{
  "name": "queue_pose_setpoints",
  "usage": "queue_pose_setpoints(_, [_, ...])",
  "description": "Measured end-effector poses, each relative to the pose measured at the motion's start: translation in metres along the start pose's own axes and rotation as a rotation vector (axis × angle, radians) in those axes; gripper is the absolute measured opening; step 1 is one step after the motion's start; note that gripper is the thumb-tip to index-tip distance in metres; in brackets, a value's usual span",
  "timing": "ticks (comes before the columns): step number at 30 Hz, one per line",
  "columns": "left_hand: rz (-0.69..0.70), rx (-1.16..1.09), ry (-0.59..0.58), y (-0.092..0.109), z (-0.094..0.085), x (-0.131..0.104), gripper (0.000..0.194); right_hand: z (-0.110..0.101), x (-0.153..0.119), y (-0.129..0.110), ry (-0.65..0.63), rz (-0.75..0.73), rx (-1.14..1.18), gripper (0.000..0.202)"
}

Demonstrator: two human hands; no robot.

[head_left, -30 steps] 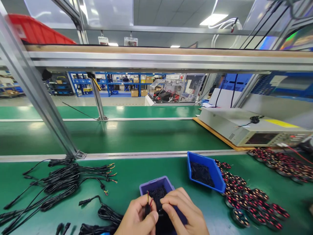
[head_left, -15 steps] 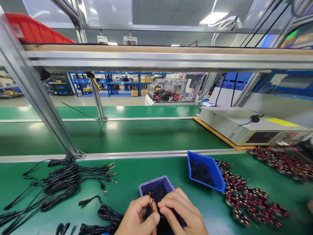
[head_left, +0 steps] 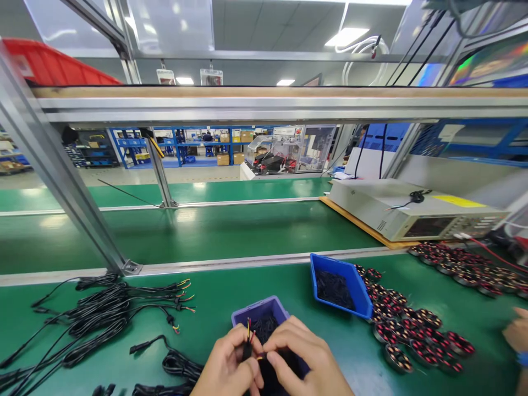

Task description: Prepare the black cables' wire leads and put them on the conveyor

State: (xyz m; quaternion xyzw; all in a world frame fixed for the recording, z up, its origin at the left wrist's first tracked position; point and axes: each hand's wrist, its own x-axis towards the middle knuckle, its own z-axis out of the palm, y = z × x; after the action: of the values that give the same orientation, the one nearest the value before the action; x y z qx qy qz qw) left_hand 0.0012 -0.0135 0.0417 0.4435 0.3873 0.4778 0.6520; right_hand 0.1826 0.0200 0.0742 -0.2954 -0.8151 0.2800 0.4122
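My left hand (head_left: 235, 360) is closed on the end of a black cable (head_left: 247, 351), its thin yellow, red and black wires pointing up between the fingers. Thumb and forefinger of my right hand (head_left: 303, 355) are pinched together beside these wires. A short coloured wire end shows at the right fingertips, but what they grip is too small to make out. Just beyond and partly under both hands stands a purple bin (head_left: 238, 318) with small thin black pieces (head_left: 266, 325) in it.
Coiled black cables (head_left: 99, 313) lie left, more (head_left: 179, 366) near my left hand. A blue bin (head_left: 363, 300) holds black pieces. Round coil parts with red wires (head_left: 424, 335) spread rightward. Another person's hand (head_left: 517, 330) is at the right edge. A grey instrument (head_left: 396, 209) stands behind.
The view has shifted slightly. My hands stay together over the purple bin, with the wires now showing more plainly between them. Another person's hand has come further into view at the right.
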Motion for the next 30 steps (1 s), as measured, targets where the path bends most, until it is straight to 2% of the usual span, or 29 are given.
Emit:
queue_pose_setpoints(6, [0.06,-0.08,0.005,-0.009,0.002,-0.003,0.048,0.004,0.002,0.002,-0.041,0.159,0.047,0.019])
queue_pose_setpoints(14, [0.073,-0.109,0.009,-0.003,0.002,-0.001,0.043,-0.009,0.003,-0.001,-0.117,0.117,0.091,0.008])
queue_pose_setpoints(16, [0.064,-0.108,-0.008,-0.003,0.004,-0.003,0.042,-0.01,0.002,-0.001,-0.136,0.106,0.086,0.015])
queue_pose_setpoints(18, [0.058,-0.096,-0.018,-0.004,0.006,-0.006,0.041,-0.01,0.0,-0.001,-0.165,0.111,0.104,0.014])
queue_pose_setpoints(23, [0.031,0.044,-0.014,0.003,0.004,-0.01,0.04,-0.011,0.0,0.001,-0.242,0.048,0.161,0.008])
queue_pose_setpoints(28, [0.12,0.368,0.07,0.023,-0.006,-0.017,0.034,-0.01,-0.006,-0.005,-0.193,0.01,0.146,0.009])
queue_pose_setpoints(30, [0.132,0.37,0.074,0.027,-0.012,-0.021,0.035,-0.007,-0.018,-0.01,-0.172,0.021,0.127,0.012])
